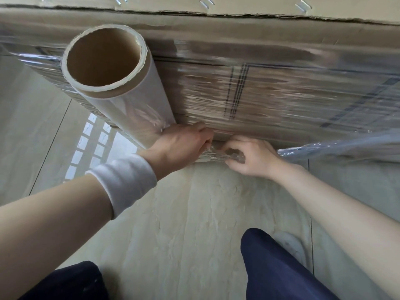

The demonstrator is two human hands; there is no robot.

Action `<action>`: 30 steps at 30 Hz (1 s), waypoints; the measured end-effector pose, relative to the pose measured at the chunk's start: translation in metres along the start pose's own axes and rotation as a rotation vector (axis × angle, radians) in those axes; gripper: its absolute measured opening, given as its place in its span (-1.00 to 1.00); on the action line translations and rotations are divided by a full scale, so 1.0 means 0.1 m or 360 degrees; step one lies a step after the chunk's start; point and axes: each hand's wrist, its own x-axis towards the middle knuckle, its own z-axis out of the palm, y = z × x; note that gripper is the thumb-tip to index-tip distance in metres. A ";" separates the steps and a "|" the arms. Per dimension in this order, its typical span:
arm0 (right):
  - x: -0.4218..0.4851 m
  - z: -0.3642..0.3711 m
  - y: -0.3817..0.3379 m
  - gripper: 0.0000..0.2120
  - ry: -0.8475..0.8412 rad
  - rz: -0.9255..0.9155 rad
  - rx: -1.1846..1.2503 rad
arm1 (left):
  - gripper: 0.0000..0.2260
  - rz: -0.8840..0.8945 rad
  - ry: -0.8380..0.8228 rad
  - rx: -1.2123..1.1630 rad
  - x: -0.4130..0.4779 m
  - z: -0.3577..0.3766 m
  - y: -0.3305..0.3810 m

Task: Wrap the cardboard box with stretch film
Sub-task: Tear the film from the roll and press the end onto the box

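A large cardboard box (270, 40) fills the top of the view, its near side covered in shiny layers of stretch film (270, 100). The film roll (121, 87) stands upright against the box at the left, its open cardboard core facing me. Low at the foot of the box, my left hand (181, 144), with a white wristband on the forearm, and my right hand (251, 156) both pinch a bunched strand of film (216, 155) stretched between them. A loose crumpled tail of film (337, 148) runs off to the right along the box's bottom edge.
The floor is pale glossy tile (194, 213) with window light reflected at the left. My legs in dark trousers (279, 269) and one light shoe (290, 243) are at the bottom of the view, close to the box.
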 end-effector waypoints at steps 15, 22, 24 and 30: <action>0.29 0.03 -0.15 -0.69 0.0141 -0.0106 -0.0502 | -0.75 0.0127 0.0164 0.0069 -0.01 0.02 -0.01; 0.31 0.15 -0.16 -0.61 0.0124 0.0135 -0.0441 | -0.79 0.0153 0.0068 0.0054 0.08 0.04 0.01; 0.36 0.20 -0.06 -0.65 0.0063 0.0361 -0.0312 | -0.79 0.0259 0.0063 -0.0026 0.05 -0.01 0.00; 0.54 0.27 0.10 -0.63 -0.0008 0.0665 -0.0152 | -0.80 0.0417 0.0076 -0.0203 -0.07 -0.09 -0.03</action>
